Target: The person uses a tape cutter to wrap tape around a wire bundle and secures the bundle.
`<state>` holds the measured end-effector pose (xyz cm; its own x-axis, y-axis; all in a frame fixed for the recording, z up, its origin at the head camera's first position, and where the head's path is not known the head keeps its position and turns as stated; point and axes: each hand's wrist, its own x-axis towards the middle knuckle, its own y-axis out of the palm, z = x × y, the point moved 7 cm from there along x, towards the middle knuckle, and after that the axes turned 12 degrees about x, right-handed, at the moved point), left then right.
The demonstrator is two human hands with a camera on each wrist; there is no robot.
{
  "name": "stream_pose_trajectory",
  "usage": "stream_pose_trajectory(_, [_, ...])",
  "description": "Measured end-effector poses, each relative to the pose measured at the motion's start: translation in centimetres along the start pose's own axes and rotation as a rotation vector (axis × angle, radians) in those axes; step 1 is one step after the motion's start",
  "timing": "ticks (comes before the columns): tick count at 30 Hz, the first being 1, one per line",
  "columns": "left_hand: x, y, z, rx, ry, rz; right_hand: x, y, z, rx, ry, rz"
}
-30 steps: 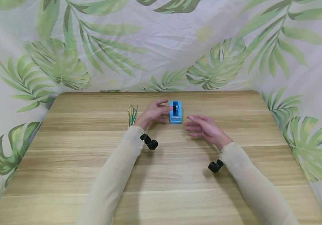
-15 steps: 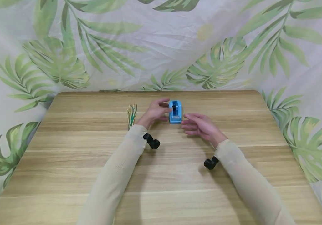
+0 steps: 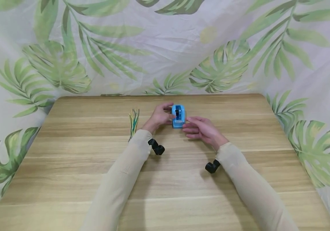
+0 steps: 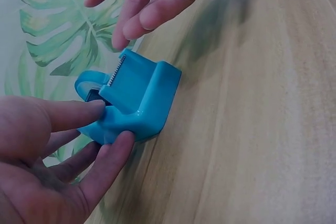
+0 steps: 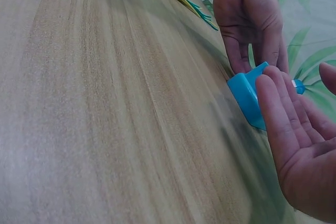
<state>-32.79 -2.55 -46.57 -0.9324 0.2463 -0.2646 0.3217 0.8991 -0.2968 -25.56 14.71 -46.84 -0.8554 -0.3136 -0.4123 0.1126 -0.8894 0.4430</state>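
Observation:
A blue tape dispenser [image 3: 178, 123] stands upright on the wooden table, its serrated cutter facing the person. At its left side is my left hand [image 3: 160, 116]; in the left wrist view its thumb lies at the upper edge and a fairly straight finger touches the side wall. My right hand [image 3: 202, 130] is at the dispenser's right front, fingers extended and loosely bent, thumb apart. Its fingertips are very near the dispenser's right side; whether they touch it I cannot tell. In the right wrist view the right fingers cover part of the dispenser [image 5: 244, 95].
A bundle of yellow and green wires or ties [image 3: 134, 122] lies left of the left hand, its near end by the sleeve. The wooden table [image 3: 176, 186] ends at a leaf-patterned cloth [image 3: 170, 41] behind. Black wrist cameras hang from both sleeves.
My right hand has moved left, up to the dispenser's right side. The left hand has shifted slightly, its thumb lower along the dispenser. The dispenser stays in place.

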Motion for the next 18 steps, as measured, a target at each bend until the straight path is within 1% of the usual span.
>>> stream_pose_trajectory(6, [0.0,0.0,0.0,0.061,0.015,-0.007,0.4,0.1,-0.1,0.005,-0.004,0.006])
stream_pose_trajectory(10, [-0.1,0.0,0.0,0.077,0.026,-0.019,0.7,0.2,-0.1,0.014,-0.012,0.008])
stream_pose_trajectory(18, [-0.5,0.2,-0.5,0.136,0.047,-0.034,1.4,0.2,-0.3,0.026,0.005,-0.023])
